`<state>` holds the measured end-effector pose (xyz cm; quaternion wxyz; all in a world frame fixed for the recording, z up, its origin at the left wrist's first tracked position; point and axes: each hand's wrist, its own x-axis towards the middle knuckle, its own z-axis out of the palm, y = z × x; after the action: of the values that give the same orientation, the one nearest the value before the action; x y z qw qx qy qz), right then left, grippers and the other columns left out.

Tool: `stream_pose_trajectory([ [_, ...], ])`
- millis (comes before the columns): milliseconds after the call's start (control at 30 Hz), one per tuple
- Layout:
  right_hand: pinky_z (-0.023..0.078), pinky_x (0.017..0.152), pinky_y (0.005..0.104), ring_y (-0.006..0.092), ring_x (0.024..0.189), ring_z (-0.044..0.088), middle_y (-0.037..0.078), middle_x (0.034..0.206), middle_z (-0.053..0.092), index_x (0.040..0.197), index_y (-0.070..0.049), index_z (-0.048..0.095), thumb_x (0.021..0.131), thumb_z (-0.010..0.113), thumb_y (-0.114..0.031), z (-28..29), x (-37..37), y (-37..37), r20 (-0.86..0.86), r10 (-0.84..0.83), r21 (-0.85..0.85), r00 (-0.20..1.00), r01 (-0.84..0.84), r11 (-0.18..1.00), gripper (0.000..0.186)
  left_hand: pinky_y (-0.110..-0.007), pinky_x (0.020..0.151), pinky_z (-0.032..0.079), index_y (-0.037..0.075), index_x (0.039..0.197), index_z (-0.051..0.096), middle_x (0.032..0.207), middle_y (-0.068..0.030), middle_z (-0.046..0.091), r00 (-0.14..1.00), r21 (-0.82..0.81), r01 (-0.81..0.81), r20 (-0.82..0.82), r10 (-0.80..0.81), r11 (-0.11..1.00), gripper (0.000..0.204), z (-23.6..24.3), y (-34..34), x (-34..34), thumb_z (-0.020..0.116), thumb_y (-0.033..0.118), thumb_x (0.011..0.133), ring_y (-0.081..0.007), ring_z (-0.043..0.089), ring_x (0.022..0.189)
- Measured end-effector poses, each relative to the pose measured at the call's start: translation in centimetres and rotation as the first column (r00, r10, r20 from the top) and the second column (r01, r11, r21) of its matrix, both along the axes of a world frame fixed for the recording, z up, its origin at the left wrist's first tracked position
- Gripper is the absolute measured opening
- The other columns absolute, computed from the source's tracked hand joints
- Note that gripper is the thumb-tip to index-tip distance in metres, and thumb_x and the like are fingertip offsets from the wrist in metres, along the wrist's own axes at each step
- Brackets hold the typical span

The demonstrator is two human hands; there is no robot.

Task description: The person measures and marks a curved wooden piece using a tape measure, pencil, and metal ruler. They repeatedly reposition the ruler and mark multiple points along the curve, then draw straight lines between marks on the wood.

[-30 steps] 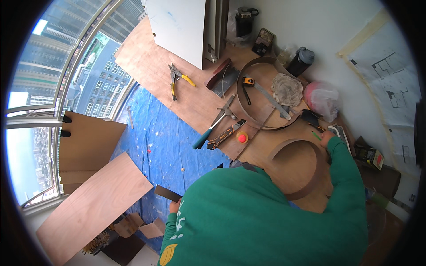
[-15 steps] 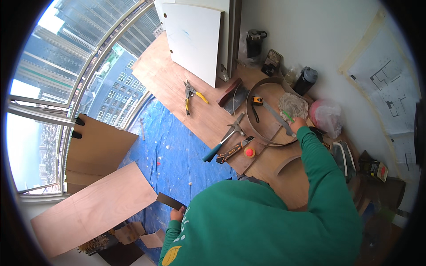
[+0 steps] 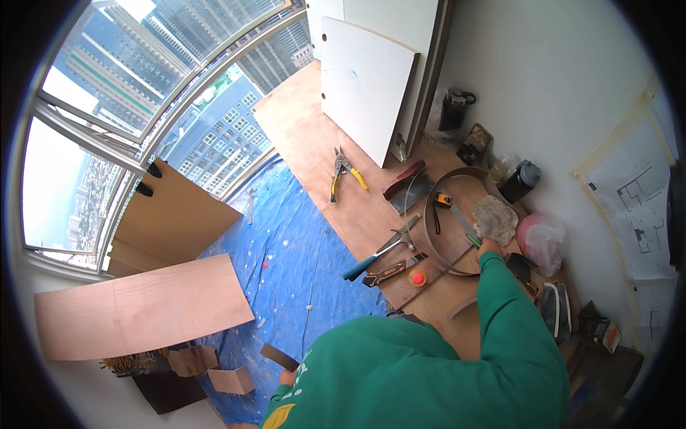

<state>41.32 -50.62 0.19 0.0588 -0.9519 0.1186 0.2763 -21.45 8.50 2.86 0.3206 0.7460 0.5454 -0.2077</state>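
Observation:
Low by my body, my left hand point(image 3: 287, 377) grips a short dark brown strip point(image 3: 279, 356) over the blue sheet. On the plywood table my right hand point(image 3: 489, 248) is closed round a slim green-handled tool point(image 3: 475, 242). A narrow grey blade point(image 3: 463, 220) runs up-left from it; whether the two are joined, I cannot tell. Around the blade curves a loop of thin brown banding point(image 3: 431, 227). A crumpled beige cloth point(image 3: 495, 219) lies just beyond my right hand, and a yellow-black tape measure point(image 3: 443, 201) sits inside the loop.
A claw hammer point(image 3: 386, 247), utility knife point(image 3: 395, 271), red-topped round item point(image 3: 417, 279) and yellow-handled snips point(image 3: 344, 174) lie on the table point(image 3: 300, 121). Bottles point(image 3: 520, 180) and a pink bag point(image 3: 541, 242) line the wall. A plywood board point(image 3: 150, 304) stands left above the blue sheet point(image 3: 286, 243).
The view has shifted, so the table sits lower and further right. My right hand has come to the lower end of the grey blade. My left hand keeps the brown strip.

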Motion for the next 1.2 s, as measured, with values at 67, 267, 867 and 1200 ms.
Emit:
stream_pose_trajectory([
  [67, 0.057, 0.105, 0.0537, 0.0432, 0.124, 0.069, 0.025, 0.133, 0.071, 0.131, -0.004, 0.071, 0.095, 0.072, -0.016, 0.7, 0.2, -0.1, -0.018, 0.015, -0.015, 1.0, -0.016, 1.0, 0.038, -0.048, 0.096, 0.057, 0.002, 0.118, 0.081, 0.116, -0.0246, 0.079, 0.999, 0.008, 0.034, 0.022, -0.034, 0.999, 0.051, 1.1, -0.9, 0.8, 0.075, 0.047, 0.095, -0.0418, 0.075, 0.113],
  [267, 0.058, 0.104, 0.0511, 0.0416, 0.123, 0.07, 0.024, 0.132, 0.071, 0.129, -0.004, 0.071, 0.086, 0.079, -0.022, 3.4, 0.6, -0.4, 0.006, 0.046, 0.002, 0.999, -0.046, 0.999, 0.048, -0.046, 0.099, 0.057, 0.001, 0.122, 0.078, 0.12, -0.0224, 0.079, 0.999, 0.007, 0.004, 0.04, -0.004, 1.0, 0.044, 5.0, -1.8, 5.0, 0.072, 0.036, 0.097, -0.0388, 0.076, 0.114],
  [867, 0.058, 0.1, 0.0468, 0.0379, 0.112, 0.075, 0.021, 0.119, 0.078, 0.121, -0.004, 0.078, 0.077, 0.083, -0.022, 14.5, 0.5, -10.8, -0.223, 0.196, -0.058, 0.955, -0.214, 0.975, 0.048, -0.053, 0.1, 0.055, -0.001, 0.122, 0.077, 0.118, -0.0293, 0.077, 0.998, 0.054, 0.062, 0.023, -0.064, 0.997, 0.057, 0.7, -3.5, 4.5, 0.07, 0.049, 0.096, -0.0466, 0.072, 0.113],
  [1200, 0.057, 0.085, 0.0336, 0.0177, 0.095, 0.073, 0.009, 0.098, 0.079, 0.116, 0.0, 0.073, 0.079, 0.077, -0.012, 23.4, -0.6, -12.7, -0.33, 0.24, 0.609, 0.913, 0.012, 0.793, 0.039, -0.053, 0.1, 0.054, -0.005, 0.121, 0.076, 0.12, -0.0322, 0.075, 0.997, 0.018, 0.073, -0.013, -0.073, 0.997, 0.063, -0.3, -1.6, 6.0, 0.07, 0.052, 0.097, -0.048, 0.071, 0.114],
])
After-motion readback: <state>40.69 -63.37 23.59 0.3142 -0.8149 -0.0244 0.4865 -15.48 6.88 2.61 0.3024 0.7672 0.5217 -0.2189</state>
